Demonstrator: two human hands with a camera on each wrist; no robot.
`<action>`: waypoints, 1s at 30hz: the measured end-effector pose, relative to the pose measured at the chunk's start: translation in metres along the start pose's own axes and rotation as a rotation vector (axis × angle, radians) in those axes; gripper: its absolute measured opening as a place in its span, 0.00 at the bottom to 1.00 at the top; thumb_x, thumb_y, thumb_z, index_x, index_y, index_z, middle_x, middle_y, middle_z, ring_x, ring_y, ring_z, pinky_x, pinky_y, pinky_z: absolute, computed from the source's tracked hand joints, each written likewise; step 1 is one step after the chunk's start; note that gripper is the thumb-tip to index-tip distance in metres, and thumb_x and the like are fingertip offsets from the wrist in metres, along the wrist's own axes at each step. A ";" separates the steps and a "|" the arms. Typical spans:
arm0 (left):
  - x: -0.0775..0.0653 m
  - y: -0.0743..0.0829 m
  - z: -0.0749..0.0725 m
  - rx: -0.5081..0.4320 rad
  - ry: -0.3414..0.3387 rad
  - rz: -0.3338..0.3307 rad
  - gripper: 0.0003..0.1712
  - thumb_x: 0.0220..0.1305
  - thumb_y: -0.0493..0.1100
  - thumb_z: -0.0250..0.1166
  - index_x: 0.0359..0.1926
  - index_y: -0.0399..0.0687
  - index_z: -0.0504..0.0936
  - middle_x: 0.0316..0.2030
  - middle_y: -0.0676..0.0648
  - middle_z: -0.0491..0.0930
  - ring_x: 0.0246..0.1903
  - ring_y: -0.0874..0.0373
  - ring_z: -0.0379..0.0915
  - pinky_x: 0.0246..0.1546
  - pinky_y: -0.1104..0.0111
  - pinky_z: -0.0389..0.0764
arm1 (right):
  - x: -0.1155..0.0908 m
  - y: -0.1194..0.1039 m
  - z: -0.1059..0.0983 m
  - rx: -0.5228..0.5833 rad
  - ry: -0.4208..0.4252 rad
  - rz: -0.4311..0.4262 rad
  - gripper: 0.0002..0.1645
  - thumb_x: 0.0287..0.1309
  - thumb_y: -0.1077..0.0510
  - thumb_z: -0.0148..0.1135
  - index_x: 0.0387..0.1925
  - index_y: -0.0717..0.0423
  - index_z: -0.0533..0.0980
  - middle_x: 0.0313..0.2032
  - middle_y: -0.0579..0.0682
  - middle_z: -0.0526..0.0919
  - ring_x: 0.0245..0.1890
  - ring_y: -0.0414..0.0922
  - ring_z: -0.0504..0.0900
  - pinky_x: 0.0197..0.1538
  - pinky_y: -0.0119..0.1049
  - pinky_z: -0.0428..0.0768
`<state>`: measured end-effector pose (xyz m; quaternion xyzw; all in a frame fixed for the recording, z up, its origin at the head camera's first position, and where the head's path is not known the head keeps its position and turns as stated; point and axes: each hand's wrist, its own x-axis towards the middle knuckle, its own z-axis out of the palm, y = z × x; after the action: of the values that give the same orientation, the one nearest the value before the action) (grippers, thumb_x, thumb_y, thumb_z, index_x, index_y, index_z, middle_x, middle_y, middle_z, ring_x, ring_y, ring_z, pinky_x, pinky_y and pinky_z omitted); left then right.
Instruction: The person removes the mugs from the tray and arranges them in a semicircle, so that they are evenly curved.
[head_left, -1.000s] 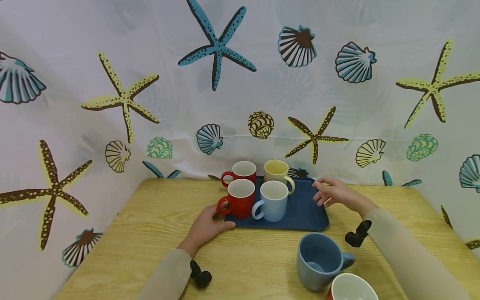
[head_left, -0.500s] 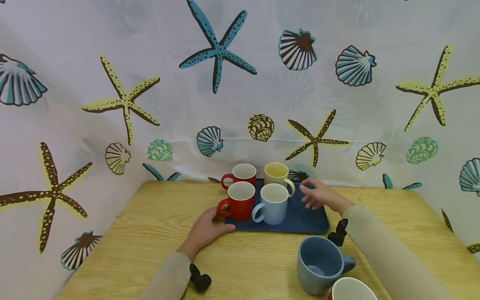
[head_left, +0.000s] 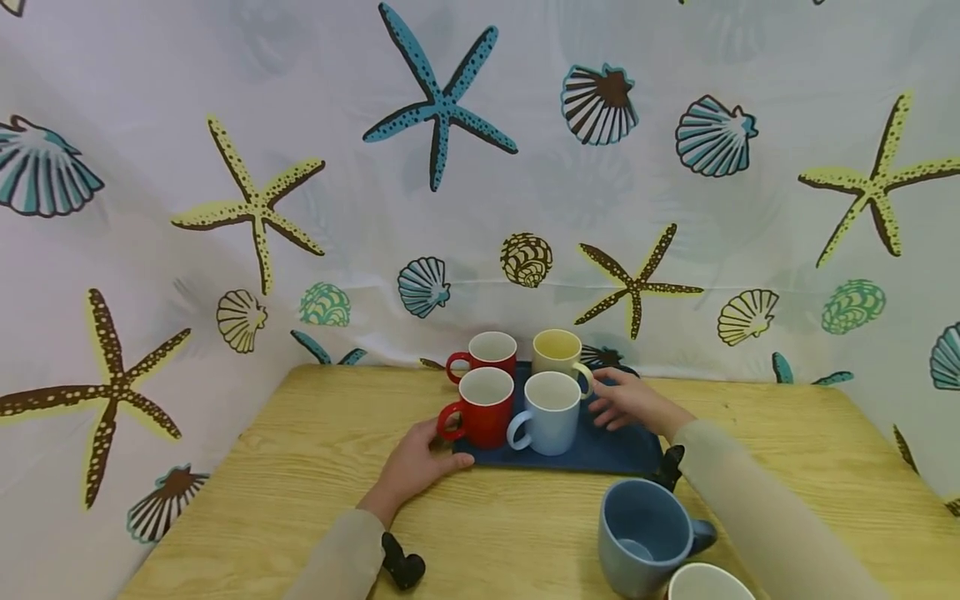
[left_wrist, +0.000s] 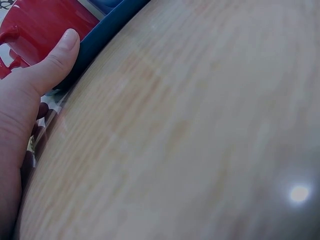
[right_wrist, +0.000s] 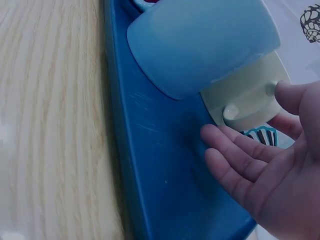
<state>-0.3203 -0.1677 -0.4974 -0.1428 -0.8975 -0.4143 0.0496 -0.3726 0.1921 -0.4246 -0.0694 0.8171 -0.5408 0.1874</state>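
On the blue tray point(head_left: 611, 450) stand a red mug point(head_left: 486, 412) and a light blue mug point(head_left: 553, 417) in front, with another red mug point(head_left: 491, 348) and a yellow mug point(head_left: 557, 350) behind them. My left hand point(head_left: 414, 468) holds the tray's front left corner, its thumb laid along the rim beside the front red mug; its other fingers are mostly hidden. Over the right part of the tray, my right hand point(head_left: 633, 404) has its fingers spread loosely, thumb and index right at the yellow mug's handle point(right_wrist: 250, 117).
A grey-blue mug point(head_left: 637, 542) stands on the wooden table point(head_left: 315, 442) in front of the tray, handle to the right. Nearer still is a white-lined mug point(head_left: 708, 583), cut off by the frame. A shell-patterned curtain point(head_left: 465, 208) rises behind the table.
My right hand has moved left from the tray's right edge to the yellow mug's handle. My left hand stays at the tray's corner, and the mugs stand as before.
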 end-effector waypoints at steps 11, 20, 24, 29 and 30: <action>0.000 0.001 0.001 -0.001 -0.006 -0.004 0.39 0.45 0.62 0.71 0.59 0.58 0.74 0.54 0.55 0.74 0.55 0.55 0.67 0.56 0.54 0.67 | 0.002 0.002 0.005 0.060 0.004 0.016 0.26 0.70 0.50 0.45 0.60 0.64 0.58 0.45 0.67 0.78 0.37 0.56 0.83 0.38 0.47 0.80; -0.001 0.001 0.000 0.006 0.000 0.003 0.39 0.46 0.62 0.71 0.60 0.58 0.73 0.56 0.53 0.73 0.55 0.53 0.67 0.56 0.53 0.67 | -0.002 0.011 0.000 0.105 -0.036 -0.016 0.22 0.70 0.49 0.43 0.51 0.66 0.60 0.45 0.68 0.79 0.37 0.56 0.83 0.38 0.46 0.80; 0.000 0.001 -0.001 0.012 -0.006 -0.008 0.39 0.45 0.63 0.71 0.59 0.59 0.73 0.55 0.55 0.74 0.54 0.55 0.68 0.56 0.55 0.68 | -0.006 0.016 -0.004 0.115 -0.044 -0.033 0.22 0.70 0.49 0.43 0.50 0.66 0.60 0.43 0.67 0.79 0.37 0.55 0.83 0.37 0.45 0.80; -0.001 0.001 -0.002 0.012 0.000 -0.010 0.39 0.44 0.63 0.71 0.59 0.58 0.74 0.55 0.55 0.74 0.54 0.56 0.68 0.55 0.55 0.68 | -0.010 0.023 -0.008 0.141 -0.035 -0.041 0.21 0.70 0.49 0.44 0.48 0.66 0.61 0.41 0.66 0.80 0.35 0.53 0.83 0.36 0.43 0.79; -0.001 0.002 -0.002 0.008 -0.001 -0.012 0.39 0.44 0.63 0.71 0.59 0.58 0.74 0.55 0.55 0.74 0.54 0.55 0.68 0.55 0.55 0.68 | -0.011 0.024 -0.009 0.150 -0.028 -0.036 0.21 0.70 0.49 0.44 0.47 0.65 0.61 0.40 0.66 0.81 0.34 0.52 0.83 0.35 0.42 0.79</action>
<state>-0.3192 -0.1682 -0.4952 -0.1374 -0.9000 -0.4110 0.0473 -0.3636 0.2132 -0.4404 -0.0774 0.7702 -0.6027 0.1935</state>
